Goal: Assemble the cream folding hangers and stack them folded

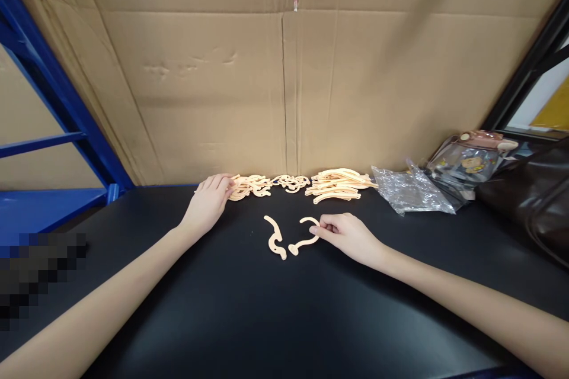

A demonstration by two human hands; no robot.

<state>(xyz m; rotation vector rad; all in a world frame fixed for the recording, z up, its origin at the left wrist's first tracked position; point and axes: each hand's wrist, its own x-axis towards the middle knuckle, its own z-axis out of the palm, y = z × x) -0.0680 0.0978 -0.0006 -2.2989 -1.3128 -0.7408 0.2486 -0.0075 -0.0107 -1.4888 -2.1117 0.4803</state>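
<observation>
At the left pile of peach-coloured curved pieces [254,183], my left hand [211,201] has its fingers bent together on a piece at the pile's near left end; the fingertips are partly hidden. My right hand [349,235] pinches a slim hook-shaped piece [304,243] between thumb and fingers, low over the black table or touching it. Just left of that hook lies a wider peach-coloured curved piece [276,241] with a notch and a small hole, flat on the table and apart from both hands.
Small curled pieces [291,182] and a stack of long curved strips [340,183] lie along the cardboard wall [213,95]. Clear plastic bags [411,189], a transparent pouch [471,160] and a dark bag [528,189] are at the right. A blue frame [66,83] stands at left.
</observation>
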